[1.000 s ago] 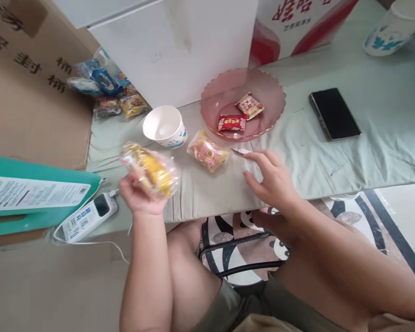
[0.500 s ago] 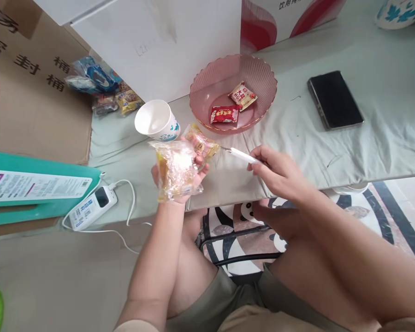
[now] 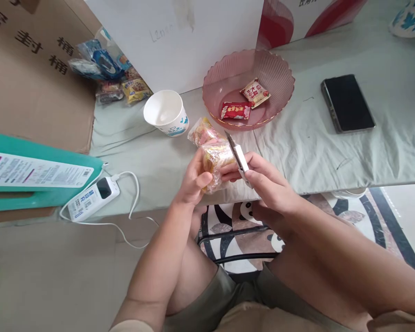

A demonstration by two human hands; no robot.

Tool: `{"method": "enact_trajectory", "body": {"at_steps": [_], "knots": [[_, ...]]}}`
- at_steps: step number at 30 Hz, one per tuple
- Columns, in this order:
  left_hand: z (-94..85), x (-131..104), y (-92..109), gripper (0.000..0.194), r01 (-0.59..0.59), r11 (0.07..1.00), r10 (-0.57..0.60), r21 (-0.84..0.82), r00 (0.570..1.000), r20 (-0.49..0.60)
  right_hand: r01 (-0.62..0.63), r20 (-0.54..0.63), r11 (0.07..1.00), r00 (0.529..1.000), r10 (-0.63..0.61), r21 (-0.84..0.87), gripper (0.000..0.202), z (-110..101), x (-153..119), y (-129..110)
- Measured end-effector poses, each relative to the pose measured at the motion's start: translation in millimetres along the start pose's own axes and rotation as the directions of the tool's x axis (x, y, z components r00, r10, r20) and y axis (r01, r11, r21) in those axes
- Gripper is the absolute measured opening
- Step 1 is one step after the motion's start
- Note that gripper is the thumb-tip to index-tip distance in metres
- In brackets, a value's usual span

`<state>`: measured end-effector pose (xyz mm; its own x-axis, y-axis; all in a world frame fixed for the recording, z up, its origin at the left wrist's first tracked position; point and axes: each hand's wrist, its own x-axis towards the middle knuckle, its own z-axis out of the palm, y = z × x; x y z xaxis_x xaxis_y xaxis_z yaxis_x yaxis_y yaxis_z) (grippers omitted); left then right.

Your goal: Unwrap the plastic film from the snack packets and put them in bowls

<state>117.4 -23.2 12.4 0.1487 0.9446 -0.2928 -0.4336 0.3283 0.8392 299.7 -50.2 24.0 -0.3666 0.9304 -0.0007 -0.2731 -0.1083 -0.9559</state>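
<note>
My left hand (image 3: 193, 181) is closed around a clear-wrapped snack packet (image 3: 214, 159) with yellow on it, held over the table's front edge. In my right hand (image 3: 263, 177) is a white-handled utility knife (image 3: 241, 160), its dark blade pointing up and away from me. The right fingers are beside the packet and seem to touch its right side. Just behind lies a second wrapped snack (image 3: 204, 131) on the cloth. A white paper cup (image 3: 166, 113) with blue leaf print stands to its left. The pink ribbed bowl (image 3: 212, 87) holds a red packet (image 3: 235, 110) and a cream packet (image 3: 255, 92).
A black phone (image 3: 347, 103) lies at the right. White boxes (image 3: 200, 50) line the back, with a cardboard carton (image 3: 38, 97) and several bagged snacks (image 3: 107, 69) at left. A white power strip (image 3: 94, 199) with a looping cable sits near the front-left edge.
My left hand has moved right with the packet and turned it. My right hand has drawn in to the packet, and the knife now points upward instead of left. The view has shifted slightly.
</note>
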Motion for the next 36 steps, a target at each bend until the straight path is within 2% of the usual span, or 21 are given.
{"method": "enact_trajectory", "body": {"at_steps": [2, 3, 5, 9, 13, 19, 23, 24, 25, 27, 28, 30, 31, 33, 36], "knots": [[-4.4, -0.9, 1.3, 0.083, -0.05, 0.994, 0.036, 0.101, 0.99, 0.134, 0.01, -0.006, 0.999, 1.0, -0.01, -0.032, 0.029, 1.2, -0.5, -0.9], [-6.3, -1.2, 1.1, 0.082, -0.073, 0.988, 0.05, 0.139, 0.986, 0.16, 0.009, -0.011, 0.999, 1.0, -0.01, -0.046, 0.03, 1.7, -0.6, -1.1], [-8.4, -1.5, 0.0, 0.078, -0.139, 0.978, 0.122, 0.157, 0.986, 0.109, -0.017, -0.044, 0.999, 0.999, 0.015, -0.041, 0.032, 2.9, -0.5, -0.9], [-6.8, -0.8, -1.2, 0.071, -0.271, 0.956, 0.275, 0.114, 0.961, -0.017, -0.141, -0.085, 0.988, 0.986, 0.146, 0.069, 0.031, 6.1, -0.1, 0.2], [-4.0, -1.0, -0.1, 0.074, -0.265, 0.959, 0.271, 0.1, 0.961, -0.049, -0.241, -0.045, 0.968, 0.969, 0.244, 0.064, 0.032, 10.6, 1.0, 1.6], [-6.7, -0.3, 10.6, 0.07, -0.342, 0.939, 0.343, 0.032, 0.931, -0.125, -0.407, 0.112, 0.913, 0.908, 0.404, 0.009, 0.034, 15.3, 0.5, 4.6], [-20.4, 1.6, 29.9, 0.063, -0.364, 0.929, 0.352, -0.063, 0.924, -0.152, -0.515, 0.243, 0.85, 0.815, 0.527, -0.116, 0.029, 17.0, -2.9, 1.3], [-25.4, 1.7, 34.3, 0.058, -0.367, 0.927, 0.354, -0.07, 0.923, -0.154, -0.508, 0.241, 0.847, 0.812, 0.531, -0.154, 0.029, 15.8, -3.4, -1.1], [-30.6, 1.5, 37.7, 0.054, -0.372, 0.926, 0.357, -0.073, 0.921, -0.158, -0.476, 0.207, 0.856, 0.834, 0.512, -0.2, 0.029, 13.2, -3.5, -3.9], [-39.9, 0.8, 41.1, 0.048, -0.367, 0.928, 0.354, -0.061, 0.922, -0.157, -0.335, 0.044, 0.864, 0.925, 0.378, -0.377, 0.031, 2.8, -2.5, -9.7], [-43.5, 0.3, 41.0, 0.048, -0.361, 0.931, 0.351, -0.047, 0.925, -0.149, -0.25, -0.051, 0.825, 0.964, 0.261, -0.507, 0.031, -5.2, -1.4, -12.0], [-47.8, -0.7, 37.9, 0.053, -0.363, 0.932, 0.359, -0.014, 0.925, -0.126, -0.159, -0.18, 0.628, 0.983, 0.03, -0.762, 0.029, -25.9, 1.1, -14.1], [-48.4, -1.1, 35.3, 0.057, -0.377, 0.926, 0.376, 0.006, 0.92, -0.113, -0.175, -0.226, 0.511, 0.973, -0.039, -0.841, 0.028, -37.6, 2.1, -13.6], [-46.8, -1.5, 29.4, 0.066, -0.406, 0.913, 0.408, 0.045, 0.909, -0.088, -0.284, -0.327, 0.317, 0.941, -0.09, -0.905, 0.029, -60.0, 3.2, -10.6], [-37.5, -1.3, 19.4, 0.071, -0.368, 0.926, 0.372, 0.087, 0.927, -0.041, -0.408, -0.424, 0.121, 0.889, -0.171, -0.905, 0.03, -79.6, 2.2, -5.3]]}}
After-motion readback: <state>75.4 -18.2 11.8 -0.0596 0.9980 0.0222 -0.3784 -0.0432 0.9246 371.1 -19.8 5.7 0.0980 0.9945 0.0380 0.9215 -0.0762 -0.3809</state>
